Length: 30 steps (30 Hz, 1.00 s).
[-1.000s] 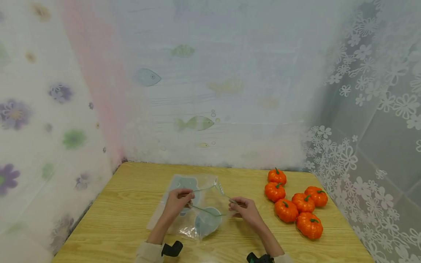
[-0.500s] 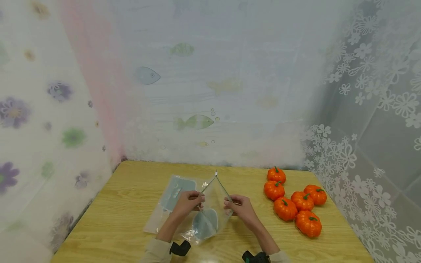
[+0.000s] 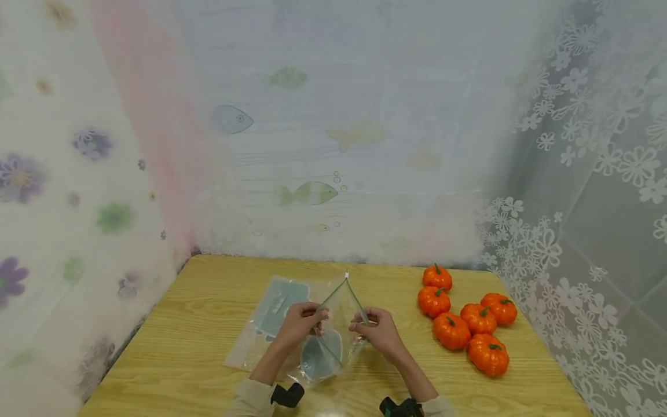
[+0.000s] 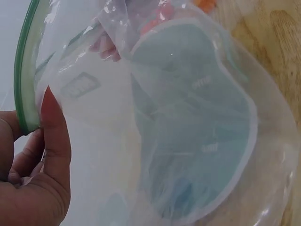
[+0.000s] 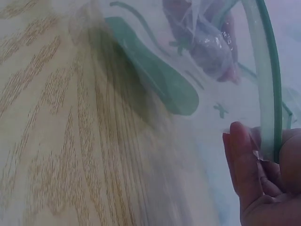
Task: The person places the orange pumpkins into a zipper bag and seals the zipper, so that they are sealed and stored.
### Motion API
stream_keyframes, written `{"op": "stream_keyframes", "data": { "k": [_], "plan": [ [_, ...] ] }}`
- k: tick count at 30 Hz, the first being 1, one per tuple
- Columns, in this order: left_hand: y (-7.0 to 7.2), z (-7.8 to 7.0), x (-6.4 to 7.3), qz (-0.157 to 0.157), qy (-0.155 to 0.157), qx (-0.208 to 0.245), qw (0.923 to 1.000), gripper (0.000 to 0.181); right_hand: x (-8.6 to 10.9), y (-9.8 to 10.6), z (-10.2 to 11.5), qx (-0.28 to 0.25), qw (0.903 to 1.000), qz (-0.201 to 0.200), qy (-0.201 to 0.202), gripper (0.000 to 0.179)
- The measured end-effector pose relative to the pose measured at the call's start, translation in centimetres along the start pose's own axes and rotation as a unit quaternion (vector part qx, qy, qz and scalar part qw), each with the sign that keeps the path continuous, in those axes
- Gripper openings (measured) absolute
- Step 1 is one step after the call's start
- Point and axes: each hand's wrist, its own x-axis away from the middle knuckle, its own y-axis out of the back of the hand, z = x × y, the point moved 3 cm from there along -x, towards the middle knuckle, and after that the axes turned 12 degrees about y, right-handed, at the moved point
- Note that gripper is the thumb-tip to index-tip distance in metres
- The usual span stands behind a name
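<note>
My left hand and right hand hold a clear zipper bag with a blue-grey print. Each pinches one side of its green-edged mouth, thumb against fingers. Spread apart, the mouth forms a diamond, with a small pale zipper slider at its far tip. In the left wrist view, thumb and fingers grip the green zipper strip, the large print beside them. The right wrist view shows the other green strip pinched at its end. Clear plastic with another blue-grey print lies flat left of the bag.
Several shiny orange pumpkins with green stems stand in a cluster on the right of the wooden table. Behind the table hangs a fish-patterned curtain. Flowered sheets flank it on both sides.
My left hand has moved right, closer to my right hand. The bag's mouth has gone from a wide, slack opening to a taller, narrower diamond with its slider pointing away.
</note>
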Motion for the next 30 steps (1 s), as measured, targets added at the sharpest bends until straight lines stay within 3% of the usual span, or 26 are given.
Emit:
{"op": "stream_keyframes", "data": {
  "k": [11,21,26,30],
  "plan": [
    [2.4,-0.7,0.4,-0.056,0.002,-0.007,0.9984,0.036,0.1,1.9,-0.7,0.011,0.9998,0.005,-0.015,0.039],
    [4.8,-1.3,1.2,-0.122,-0.003,0.001,0.9926,0.021,0.3,3.1,-1.6,-0.014,0.9996,-0.005,-0.024,0.032],
    [5.2,-1.3,1.3,-0.138,-0.011,-0.003,0.9904,0.017,0.2,3.0,-1.8,-0.011,0.9998,-0.001,-0.019,0.029],
    [5.1,-1.2,1.6,-0.132,-0.011,-0.005,0.9911,0.019,0.3,2.9,-1.8,-0.004,0.9998,0.0,-0.019,0.028]
  ]
}}
